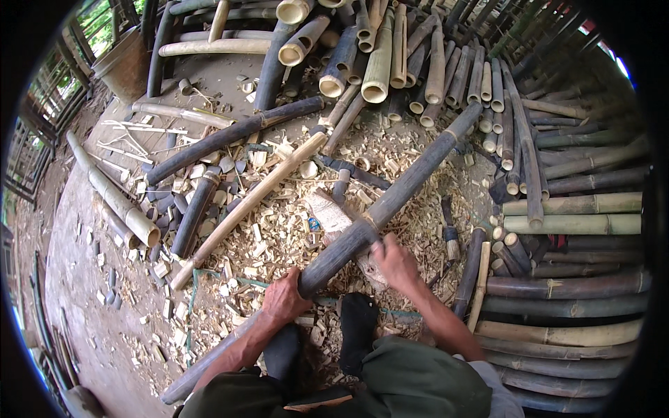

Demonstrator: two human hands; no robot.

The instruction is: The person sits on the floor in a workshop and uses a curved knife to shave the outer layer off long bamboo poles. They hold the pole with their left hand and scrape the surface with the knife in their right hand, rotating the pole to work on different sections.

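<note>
A long dark bamboo pole (418,177) slants from the upper right to the lower left, passing under my left forearm. It lies across a pale, chopped wooden block (329,214). My left hand (284,299) is wrapped round the pole near my feet. Farther up, my right hand (396,263) is closed beside the pole, its fingers close to a node. A dark shape lies over the pole just ahead of these fingers; whether it is a tool or part of the bamboo, I cannot make out. Wood chips (272,240) surround the block.
Cut bamboo poles (564,285) are stacked along the right, with more piled at the back (380,66). A pale pole (251,202) and several dark lengths lie left of the block. A bucket (124,66) stands far left. My dark-covered feet (357,327) are close to the pole.
</note>
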